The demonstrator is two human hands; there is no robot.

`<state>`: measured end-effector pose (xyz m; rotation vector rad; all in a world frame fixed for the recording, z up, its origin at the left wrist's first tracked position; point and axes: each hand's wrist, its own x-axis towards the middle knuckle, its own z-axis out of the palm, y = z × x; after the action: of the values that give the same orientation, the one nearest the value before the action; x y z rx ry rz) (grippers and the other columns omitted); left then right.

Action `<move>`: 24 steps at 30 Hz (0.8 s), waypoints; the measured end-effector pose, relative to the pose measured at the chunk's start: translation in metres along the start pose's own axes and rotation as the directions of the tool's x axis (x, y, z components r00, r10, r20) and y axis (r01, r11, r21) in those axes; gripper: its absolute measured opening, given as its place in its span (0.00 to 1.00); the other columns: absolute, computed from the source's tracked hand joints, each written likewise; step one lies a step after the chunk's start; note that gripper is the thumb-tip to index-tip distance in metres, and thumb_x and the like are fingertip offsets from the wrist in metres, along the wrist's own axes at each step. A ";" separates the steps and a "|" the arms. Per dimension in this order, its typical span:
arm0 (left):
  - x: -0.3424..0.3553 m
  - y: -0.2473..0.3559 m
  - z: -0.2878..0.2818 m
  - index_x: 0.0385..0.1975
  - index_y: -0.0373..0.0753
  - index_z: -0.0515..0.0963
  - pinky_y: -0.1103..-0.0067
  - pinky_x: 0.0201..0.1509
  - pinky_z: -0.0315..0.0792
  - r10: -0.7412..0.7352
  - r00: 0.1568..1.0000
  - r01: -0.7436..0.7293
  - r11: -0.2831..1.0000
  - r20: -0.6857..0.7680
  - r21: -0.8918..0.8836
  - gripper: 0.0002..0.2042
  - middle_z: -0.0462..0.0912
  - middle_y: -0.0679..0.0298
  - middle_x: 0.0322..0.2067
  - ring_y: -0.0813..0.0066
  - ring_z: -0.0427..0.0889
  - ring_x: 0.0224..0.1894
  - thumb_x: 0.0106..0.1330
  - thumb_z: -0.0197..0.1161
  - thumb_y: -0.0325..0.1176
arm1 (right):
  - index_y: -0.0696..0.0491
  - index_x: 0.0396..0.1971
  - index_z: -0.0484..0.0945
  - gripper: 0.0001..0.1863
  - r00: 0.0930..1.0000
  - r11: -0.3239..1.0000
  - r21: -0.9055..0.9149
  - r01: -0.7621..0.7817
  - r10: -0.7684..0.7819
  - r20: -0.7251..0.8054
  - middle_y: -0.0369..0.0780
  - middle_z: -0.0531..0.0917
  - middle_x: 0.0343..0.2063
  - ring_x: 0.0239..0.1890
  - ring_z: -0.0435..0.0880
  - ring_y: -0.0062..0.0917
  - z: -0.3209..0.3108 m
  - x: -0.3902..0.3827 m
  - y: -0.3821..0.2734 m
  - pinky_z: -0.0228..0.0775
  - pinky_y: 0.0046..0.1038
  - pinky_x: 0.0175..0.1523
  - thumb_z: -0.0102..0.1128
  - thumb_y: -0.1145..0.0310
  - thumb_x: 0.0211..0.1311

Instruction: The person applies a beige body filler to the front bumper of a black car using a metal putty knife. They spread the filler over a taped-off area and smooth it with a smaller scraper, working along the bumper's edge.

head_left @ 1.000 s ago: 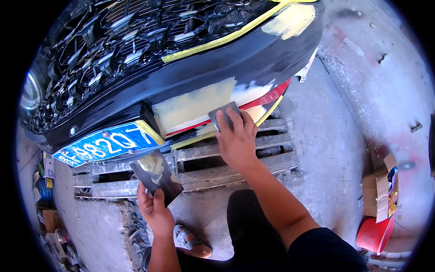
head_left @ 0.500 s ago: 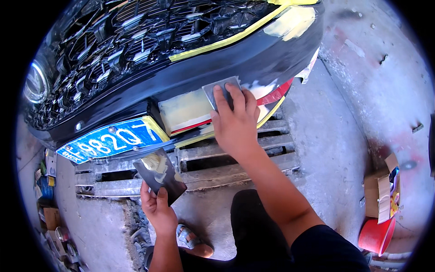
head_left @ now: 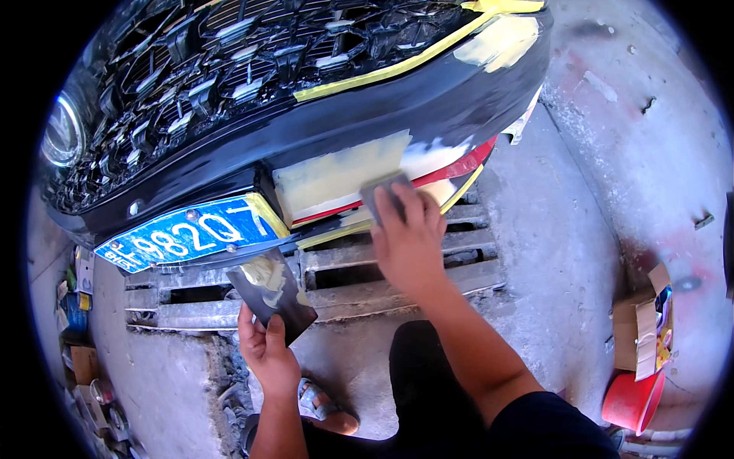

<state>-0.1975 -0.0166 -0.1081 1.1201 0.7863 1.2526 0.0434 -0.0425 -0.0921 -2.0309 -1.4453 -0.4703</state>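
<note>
My right hand [head_left: 410, 249] grips a grey flat filler spreader [head_left: 380, 193], slightly blurred, against the lower part of a dark car bumper [head_left: 367, 115]. Beside it, cream body filler [head_left: 340, 168] covers a wide patch above a thin red strip. My left hand [head_left: 269, 352] pinches a dark rectangular plate [head_left: 277, 301] by its near end, thumb on top. A lump of cream putty [head_left: 262, 274] sits on the plate's far part, just below the blue licence plate [head_left: 195, 233]. A second filler patch [head_left: 501, 42] shows on the bumper's upper right.
Yellow masking tape [head_left: 382, 73] edges the black grille [head_left: 229, 69]. Under the bumper lies a slotted floor grate [head_left: 352, 306]. A cardboard box [head_left: 638, 329] and red bucket [head_left: 633, 402] stand at right. Boxes [head_left: 86, 366] line the left. My sandalled foot [head_left: 327, 405] is below.
My right hand has moved the spreader down from the upper edge of the filler to the red strip, uncovering a broad smooth cream patch. My left hand stays nearly still.
</note>
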 end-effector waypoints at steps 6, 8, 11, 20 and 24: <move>-0.002 -0.001 -0.002 0.63 0.32 0.62 0.76 0.60 0.68 -0.011 1.000 0.011 1.000 -0.002 -0.007 0.23 0.77 0.58 0.52 0.73 0.76 0.53 0.67 0.51 0.19 | 0.52 0.58 0.71 0.28 0.988 0.999 0.044 0.004 0.003 -0.154 0.43 0.67 0.57 0.57 0.63 0.47 -0.010 0.043 -0.006 0.59 0.48 0.57 0.61 0.67 0.55; -0.001 -0.001 -0.004 0.63 0.32 0.62 0.76 0.59 0.69 -0.007 1.000 0.007 1.000 0.008 -0.006 0.23 0.77 0.58 0.52 0.73 0.76 0.53 0.67 0.51 0.19 | 0.51 0.58 0.71 0.28 0.992 0.999 0.042 0.019 -0.013 -0.127 0.43 0.66 0.57 0.57 0.63 0.47 -0.002 0.044 -0.017 0.59 0.48 0.55 0.61 0.67 0.55; 0.000 -0.002 -0.001 0.63 0.32 0.62 0.75 0.59 0.69 0.006 1.000 -0.006 1.000 0.003 -0.028 0.23 0.76 0.57 0.53 0.72 0.76 0.53 0.67 0.51 0.19 | 0.50 0.59 0.69 0.29 0.999 0.999 -0.027 0.026 -0.027 -0.040 0.43 0.64 0.58 0.56 0.63 0.48 0.014 0.023 -0.026 0.59 0.48 0.54 0.61 0.67 0.54; 0.005 0.003 -0.002 0.62 0.34 0.64 0.71 0.62 0.68 -0.153 0.986 0.137 0.970 -0.066 -0.201 0.24 0.76 0.56 0.54 0.68 0.76 0.55 0.63 0.50 0.19 | 0.51 0.58 0.71 0.28 0.994 0.968 0.250 -0.027 -0.001 0.110 0.43 0.67 0.57 0.58 0.65 0.45 0.003 -0.023 -0.023 0.59 0.47 0.58 0.63 0.67 0.54; 0.005 0.005 0.006 0.61 0.35 0.64 0.70 0.64 0.66 -0.276 0.961 0.255 0.881 0.004 -0.399 0.25 0.76 0.57 0.54 0.67 0.75 0.56 0.62 0.51 0.18 | 0.52 0.58 0.74 0.27 0.951 0.546 0.819 -0.175 -0.121 0.284 0.45 0.69 0.57 0.59 0.69 0.40 -0.030 -0.040 -0.031 0.63 0.39 0.61 0.64 0.66 0.57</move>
<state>-0.1926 -0.0136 -0.1005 0.6272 0.6604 1.1455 0.0021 -0.0842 -0.0851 -1.3204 -1.4005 0.5447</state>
